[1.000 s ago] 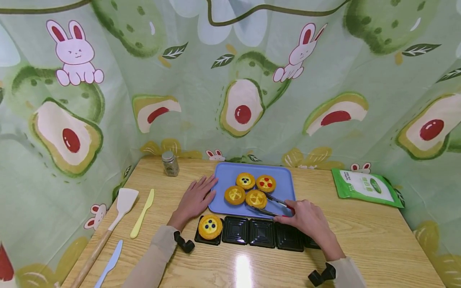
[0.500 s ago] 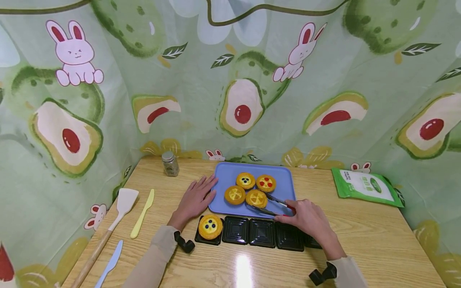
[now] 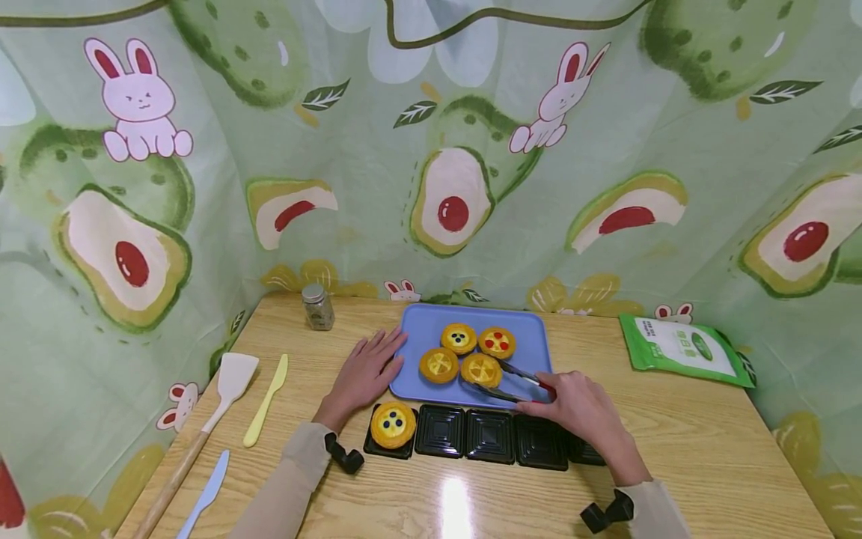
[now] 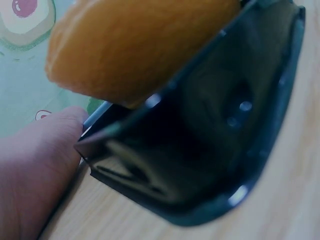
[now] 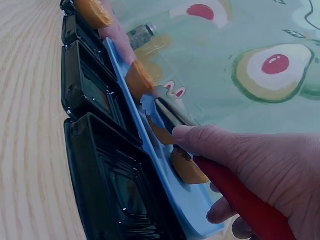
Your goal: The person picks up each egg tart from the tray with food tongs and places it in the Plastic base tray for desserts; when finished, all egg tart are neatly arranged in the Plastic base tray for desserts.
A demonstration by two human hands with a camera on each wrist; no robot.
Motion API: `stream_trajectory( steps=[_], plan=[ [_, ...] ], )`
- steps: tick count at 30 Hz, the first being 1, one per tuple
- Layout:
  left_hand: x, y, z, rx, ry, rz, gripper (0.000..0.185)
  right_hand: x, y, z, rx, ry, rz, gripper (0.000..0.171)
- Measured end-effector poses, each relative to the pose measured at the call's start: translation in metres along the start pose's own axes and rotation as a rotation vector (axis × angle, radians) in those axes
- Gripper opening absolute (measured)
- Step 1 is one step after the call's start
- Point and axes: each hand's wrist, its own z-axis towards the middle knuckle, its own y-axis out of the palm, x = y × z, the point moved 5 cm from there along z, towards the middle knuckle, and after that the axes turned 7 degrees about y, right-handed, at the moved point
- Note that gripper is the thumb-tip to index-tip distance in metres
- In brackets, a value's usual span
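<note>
My right hand grips a pair of red-handled tongs over the right side of a blue tray. The tongs' dark arms lie either side of the front-right egg tart, which has a yellow cross-patterned top. Around it on the tray sit another such tart, a blueberry-topped tart and a red-topped tart. Flat, with fingers extended, my left hand rests at the tray's left edge. In the right wrist view the tongs' red handle lies under my thumb.
Several black square plastic trays line the tray's front; the leftmost bears a blueberry tart. To the left lie a spatula, a yellow knife and a blue knife. A shaker jar and green pouch stand farther back.
My right hand, the tongs and the front-right tart have shifted slightly to the right. The left hand has stayed in place.
</note>
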Motion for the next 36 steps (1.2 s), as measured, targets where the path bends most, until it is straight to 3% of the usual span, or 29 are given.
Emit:
stream_trajectory(
  steps=[11, 26, 36],
  plan=[
    [0.0, 0.0, 0.0, 0.027, 0.015, -0.007, 0.058, -0.003, -0.01, -0.001, 0.021, -0.016, 0.002, 0.053],
    [0.0, 0.0, 0.001, 0.013, 0.012, 0.004, 0.058, -0.014, -0.021, -0.006, 0.05, -0.061, -0.009, 0.053],
    [-0.001, 0.002, 0.001, 0.018, 0.027, 0.003, 0.058, -0.035, -0.015, -0.01, -0.019, -0.145, 0.036, 0.048]
  ],
)
